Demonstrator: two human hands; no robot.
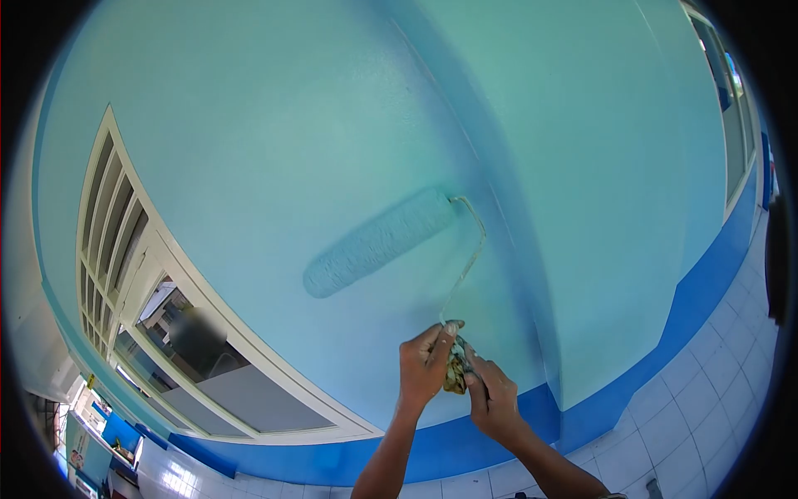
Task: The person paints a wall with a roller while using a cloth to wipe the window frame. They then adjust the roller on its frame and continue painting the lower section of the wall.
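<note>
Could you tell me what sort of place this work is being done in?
Probably a building being repainted, perhaps a tiled corridor or outer wall. Both hands, left hand and right hand, grip a paint roller against a turquoise wall, beside a white-framed window and a tiled floor.

The paint roller [378, 243] lies pressed against the wall [274, 125], up and to the left of the fingers [445, 333], its sleeve slanting from lower left to upper right. Its wire frame [467, 258] runs from the sleeve's right end down to the handle [455, 374], which sits between the two hands. The left hand [422, 366] grips just left of the handle, the right hand [492, 397] just right and slightly below (the two touch around it). A wall corner [507, 208] runs down right of the fingers. Far left of them is a window [183, 333], with a louvred vent [112, 216] above it. Another window [731, 108] stands far to the upper right. Tiles [698, 399] lie below and right.
</note>
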